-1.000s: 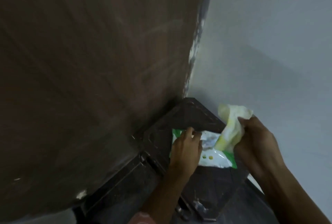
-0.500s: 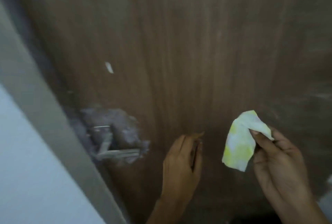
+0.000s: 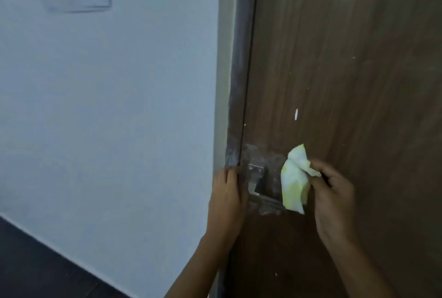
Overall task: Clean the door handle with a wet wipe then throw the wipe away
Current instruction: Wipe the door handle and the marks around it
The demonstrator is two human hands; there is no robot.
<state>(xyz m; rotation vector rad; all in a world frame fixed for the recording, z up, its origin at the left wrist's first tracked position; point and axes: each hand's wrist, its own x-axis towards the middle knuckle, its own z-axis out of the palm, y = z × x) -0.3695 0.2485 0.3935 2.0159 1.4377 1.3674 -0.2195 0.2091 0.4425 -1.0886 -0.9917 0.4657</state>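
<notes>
I see the handle (image 3: 257, 184), a metal lever low on the left edge of the brown door (image 3: 346, 82), with worn grey patches around its plate. The wipe (image 3: 294, 185), crumpled white and yellow-green, hangs just in front of the lever's right end, pinched at its top between the thumb and fingers (image 3: 320, 169) of my right hand (image 3: 334, 199). My left hand (image 3: 227, 199) lies flat on the door edge beside the handle, fingers together and gripping nothing, with the pale wall (image 3: 107, 106) to its left.
</notes>
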